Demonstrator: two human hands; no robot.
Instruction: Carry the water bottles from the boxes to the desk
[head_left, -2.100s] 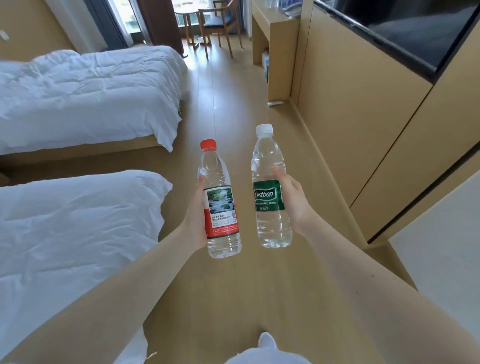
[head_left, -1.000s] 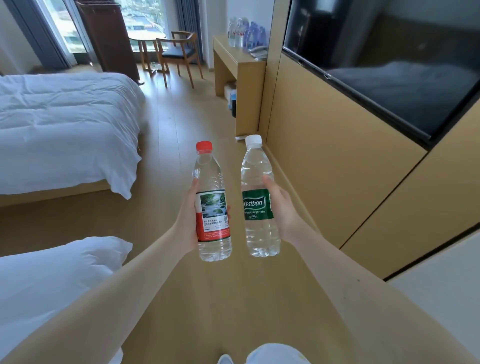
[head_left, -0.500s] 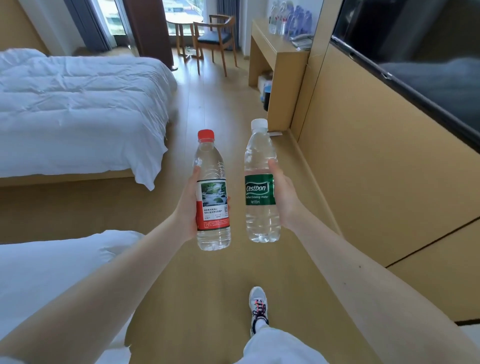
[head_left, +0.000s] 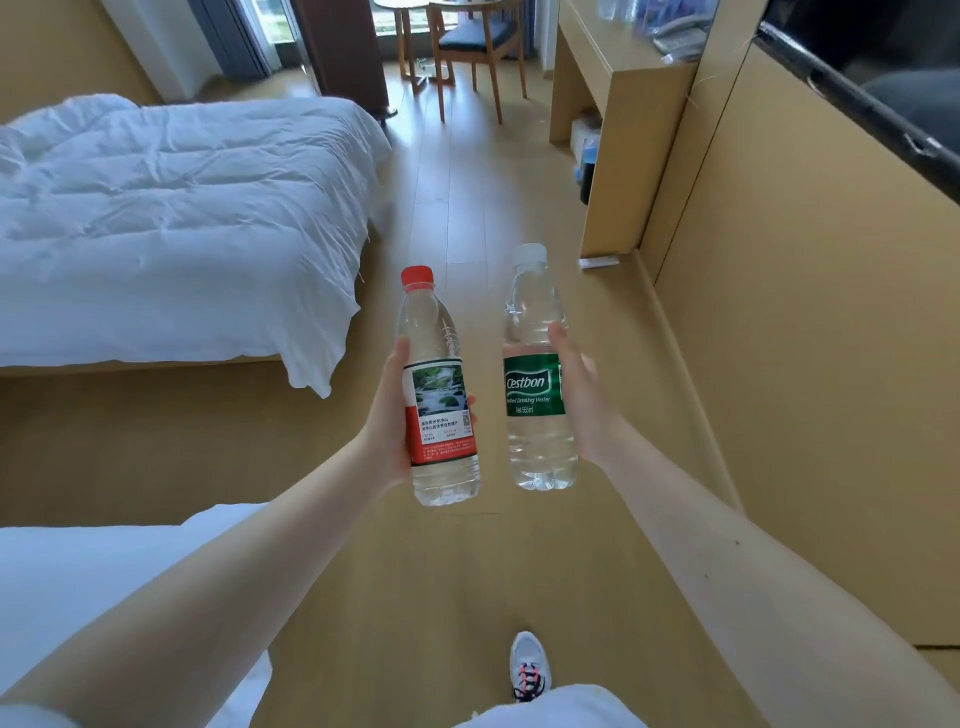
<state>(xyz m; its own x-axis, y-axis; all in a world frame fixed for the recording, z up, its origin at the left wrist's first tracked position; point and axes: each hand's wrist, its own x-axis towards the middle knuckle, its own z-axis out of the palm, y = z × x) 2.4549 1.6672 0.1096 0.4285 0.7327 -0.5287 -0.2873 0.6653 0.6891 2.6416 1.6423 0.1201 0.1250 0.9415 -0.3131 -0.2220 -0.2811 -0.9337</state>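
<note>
Both arms were stretched out in front, a bottle in each. The left hand (head_left: 392, 415) was wrapped round the red-capped bottle (head_left: 441, 395), thumb up the near side, fingertips showing past the label's far edge. Upright, cap on, clear water up into the shoulder; the label showed a stream over rocks above a red band. The right hand (head_left: 582, 400) was clamped on the Cestbon bottle (head_left: 535, 384), thumb lying over the top of the green label. White cap on, water line just under the neck, base hanging free. The two bottles stood side by side in the air, near but not touching, above the wooden floor (head_left: 467, 571).

The desk (head_left: 623, 88) stood ahead on the right, against the panelled wall, well apart from both hands. A cluster of bottles (head_left: 618, 8) sat at its far end, cut off by the frame's edge, with a telephone (head_left: 680, 39) nearer. Something was tucked under the desk, but I could not make it out. A bed (head_left: 182, 208) with a rumpled white duvet lay to the left, a wooden chair (head_left: 478, 47) stood beyond it, and one sneaker (head_left: 529, 665) was planted on the boards.
</note>
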